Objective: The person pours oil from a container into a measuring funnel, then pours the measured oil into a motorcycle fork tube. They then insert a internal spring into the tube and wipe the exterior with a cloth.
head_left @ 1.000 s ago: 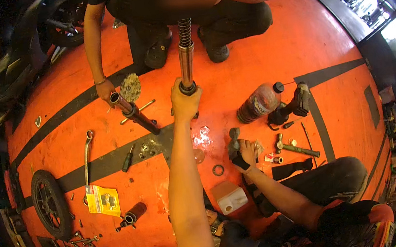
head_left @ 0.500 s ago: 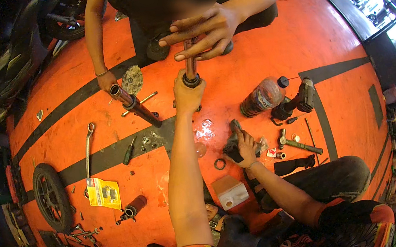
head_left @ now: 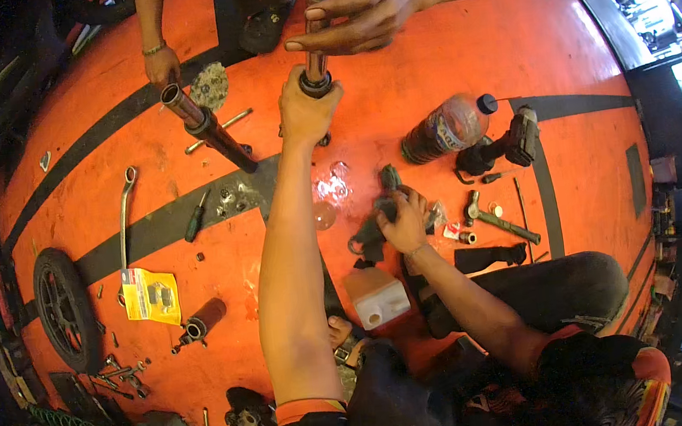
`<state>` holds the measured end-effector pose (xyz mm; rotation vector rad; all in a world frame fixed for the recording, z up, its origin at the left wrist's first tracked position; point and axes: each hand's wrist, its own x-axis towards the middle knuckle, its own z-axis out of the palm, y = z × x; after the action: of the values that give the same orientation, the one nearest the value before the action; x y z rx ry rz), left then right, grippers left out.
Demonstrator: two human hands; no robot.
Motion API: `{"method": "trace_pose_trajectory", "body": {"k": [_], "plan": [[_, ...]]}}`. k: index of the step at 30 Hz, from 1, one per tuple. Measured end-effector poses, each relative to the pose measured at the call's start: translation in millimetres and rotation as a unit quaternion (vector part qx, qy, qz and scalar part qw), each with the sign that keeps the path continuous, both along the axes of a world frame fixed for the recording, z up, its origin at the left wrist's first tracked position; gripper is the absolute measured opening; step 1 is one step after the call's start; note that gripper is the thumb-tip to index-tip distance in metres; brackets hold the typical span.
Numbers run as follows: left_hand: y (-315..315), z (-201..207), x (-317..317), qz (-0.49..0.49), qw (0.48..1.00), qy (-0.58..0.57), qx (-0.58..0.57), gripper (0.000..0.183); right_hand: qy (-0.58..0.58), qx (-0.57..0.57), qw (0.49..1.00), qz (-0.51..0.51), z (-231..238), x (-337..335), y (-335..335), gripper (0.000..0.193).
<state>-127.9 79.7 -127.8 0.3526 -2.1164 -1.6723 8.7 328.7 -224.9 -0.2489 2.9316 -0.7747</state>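
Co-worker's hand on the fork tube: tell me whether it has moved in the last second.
Yes. The co-worker's hand came in from the far side and now grips the fork tube, which the left hand holds upright.

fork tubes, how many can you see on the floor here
2. One fork tube stands upright, gripped by the left hand and a co-worker's hand. The other fork tube stands tilted under another co-worker's hand. More may be hidden.
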Motion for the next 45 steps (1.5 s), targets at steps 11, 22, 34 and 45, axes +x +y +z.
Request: {"method": "trace_pose_trajectory", "body": {"k": [11,22,34,45], "plan": [[7.1,11.8,-2.8,0.011,0.999,0.025,-0.047,0.074,0.030,0.006,1.000,0.000,6.2,-6.9,4.1,0.052],[11.9,-11.8,144.1,0.125,0.989,0.074,0.006,0.037,0.005,-0.019,0.993,0.114,48.4,-22.2,-17.6,0.050],[-7.4,-24.9,210.5,0.240,0.967,-0.079,-0.038,0.051,-0.059,0.026,0.987,0.145,43.2,-23.7,6.2,0.042],[-94.0,46.0,101.5,0.211,0.974,-0.058,-0.054,0.049,-0.052,-0.040,0.984,0.168,38.9,-25.2,4.5,0.037]]}}
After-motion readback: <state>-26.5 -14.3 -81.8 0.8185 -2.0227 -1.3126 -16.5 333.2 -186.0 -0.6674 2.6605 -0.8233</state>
